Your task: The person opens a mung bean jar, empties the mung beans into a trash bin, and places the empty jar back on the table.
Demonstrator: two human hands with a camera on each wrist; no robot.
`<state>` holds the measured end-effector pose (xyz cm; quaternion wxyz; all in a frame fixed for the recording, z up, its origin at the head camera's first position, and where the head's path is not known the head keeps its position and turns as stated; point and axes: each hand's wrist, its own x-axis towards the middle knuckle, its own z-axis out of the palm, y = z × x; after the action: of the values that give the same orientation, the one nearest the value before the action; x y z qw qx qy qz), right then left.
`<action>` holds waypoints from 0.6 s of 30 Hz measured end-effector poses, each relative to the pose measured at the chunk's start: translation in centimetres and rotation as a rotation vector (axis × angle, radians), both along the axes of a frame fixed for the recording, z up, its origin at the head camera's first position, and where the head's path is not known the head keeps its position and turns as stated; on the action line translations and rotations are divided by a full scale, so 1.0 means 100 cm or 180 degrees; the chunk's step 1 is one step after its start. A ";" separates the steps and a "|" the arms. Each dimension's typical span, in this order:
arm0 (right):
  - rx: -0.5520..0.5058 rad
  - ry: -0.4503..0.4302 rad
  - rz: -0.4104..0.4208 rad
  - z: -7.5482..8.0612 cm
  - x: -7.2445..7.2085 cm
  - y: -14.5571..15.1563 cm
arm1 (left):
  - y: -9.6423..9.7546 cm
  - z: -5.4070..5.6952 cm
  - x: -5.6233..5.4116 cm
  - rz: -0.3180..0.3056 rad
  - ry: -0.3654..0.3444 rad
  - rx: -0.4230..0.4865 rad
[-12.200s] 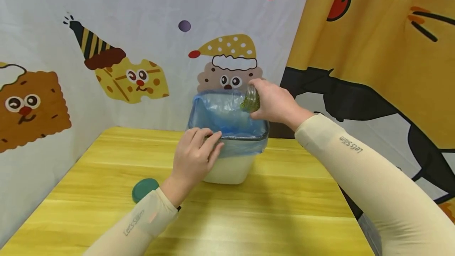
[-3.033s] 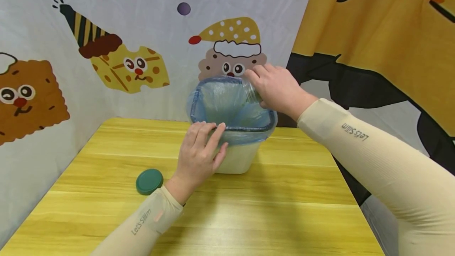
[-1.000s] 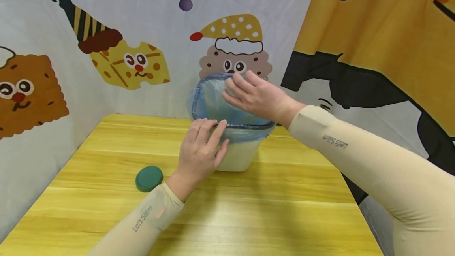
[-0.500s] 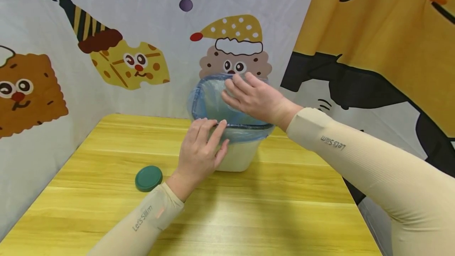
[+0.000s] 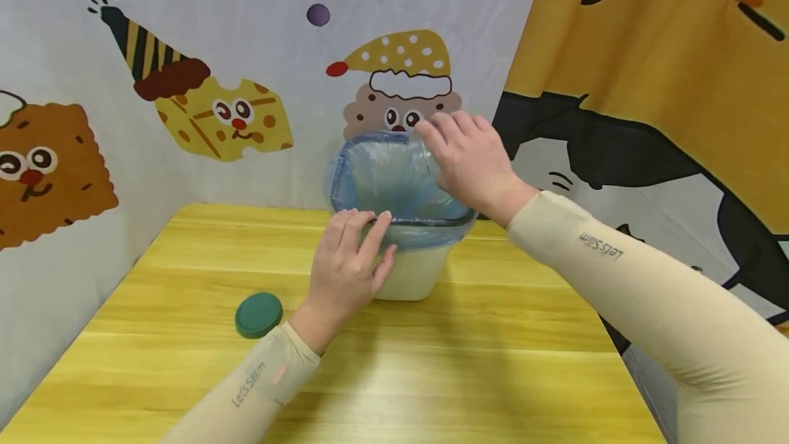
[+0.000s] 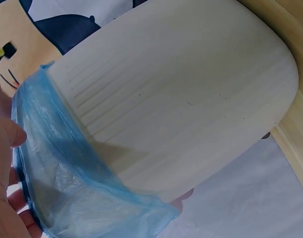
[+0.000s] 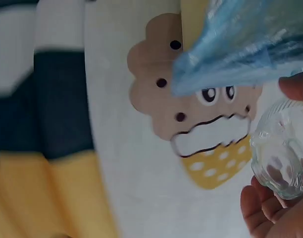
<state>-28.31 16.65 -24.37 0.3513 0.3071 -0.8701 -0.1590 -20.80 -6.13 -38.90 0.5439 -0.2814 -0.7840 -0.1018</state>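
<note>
A cream-coloured bin (image 5: 409,273) stands on the table, lined with a blue plastic bag (image 5: 385,177) folded over its rim. My left hand (image 5: 345,266) holds the near rim, fingers over the edge and thumb outside, as the left wrist view also shows. My right hand (image 5: 474,163) grips a clear glass jar (image 7: 280,148) tilted at the bag's right side, over the opening. In the right wrist view the jar's glass looks clear, with no grains visible in it. The hand hides most of the jar in the head view, and the bottom of the bag is out of sight.
A round green lid (image 5: 259,314) lies on the yellow wood-grain table (image 5: 493,355), left of the bin and near the left forearm. Behind the table hangs a white cloth (image 5: 246,40) printed with cartoon food, with a yellow curtain (image 5: 666,40) to the right.
Green grains showed in the jar about twelve seconds ago. In the last half second the right hand has turned and shifted right, and the head view has tilted slightly. The left hand keeps its place.
</note>
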 end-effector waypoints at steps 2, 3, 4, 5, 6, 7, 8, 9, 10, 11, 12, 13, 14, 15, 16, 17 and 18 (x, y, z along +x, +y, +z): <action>-0.0662 -0.0353 -0.0176 0.000 0.000 0.011 | 0.000 0.000 0.000 -0.0011 0.0012 0.0005; -0.1062 -0.0526 -0.0257 0.000 0.001 0.017 | 0.000 0.001 0.000 -0.0017 0.0020 0.0001; -0.1485 -0.0672 -0.0334 -0.001 0.003 0.023 | 0.000 0.001 0.000 -0.0024 0.0022 -0.0003; -0.1927 -0.0785 -0.0368 -0.003 0.005 0.029 | 0.000 0.001 -0.001 -0.0024 0.0018 -0.0004; -0.2382 -0.0866 -0.0351 -0.006 0.008 0.035 | 0.000 0.002 -0.001 -0.0024 0.0019 -0.0001; -0.2817 -0.0895 -0.0264 -0.009 0.010 0.040 | 0.000 0.002 0.000 -0.0023 0.0020 0.0007; -0.3252 -0.0912 -0.0146 -0.013 0.014 0.045 | 0.000 0.002 0.000 -0.0014 0.0022 0.0015; -0.3646 -0.0899 -0.0016 -0.018 0.018 0.050 | 0.000 0.003 0.000 -0.0012 0.0029 0.0029; -0.3980 -0.0852 0.0106 -0.023 0.022 0.054 | 0.000 0.002 0.000 -0.0015 0.0033 0.0048; -0.4258 -0.0774 0.0225 -0.030 0.025 0.058 | 0.000 0.002 0.000 -0.0019 0.0042 0.0063; -0.4504 -0.0686 0.0312 -0.036 0.030 0.063 | 0.000 0.002 0.000 -0.0028 0.0053 0.0069; -0.4706 -0.0599 0.0361 -0.043 0.034 0.067 | 0.000 0.001 0.000 -0.0040 0.0061 0.0071; -0.4878 -0.0520 0.0347 -0.050 0.038 0.072 | 0.000 0.000 0.000 -0.0048 0.0069 0.0068; -0.4997 -0.0463 0.0298 -0.056 0.042 0.077 | 0.000 -0.001 0.000 -0.0056 0.0074 0.0065; -0.5090 -0.0424 0.0226 -0.062 0.045 0.082 | 0.000 -0.001 0.000 -0.0062 0.0076 0.0063; -0.5173 -0.0424 0.0126 -0.069 0.048 0.087 | 0.000 -0.001 0.000 -0.0063 0.0079 0.0063; -0.5249 -0.0452 0.0029 -0.075 0.051 0.091 | 0.000 -0.001 0.000 -0.0053 0.0076 0.0057</action>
<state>-23.24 25.78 -31.86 0.4087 -0.0364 -0.7263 0.5515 -20.79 -6.13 -38.98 0.5549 -0.2842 -0.7741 -0.1099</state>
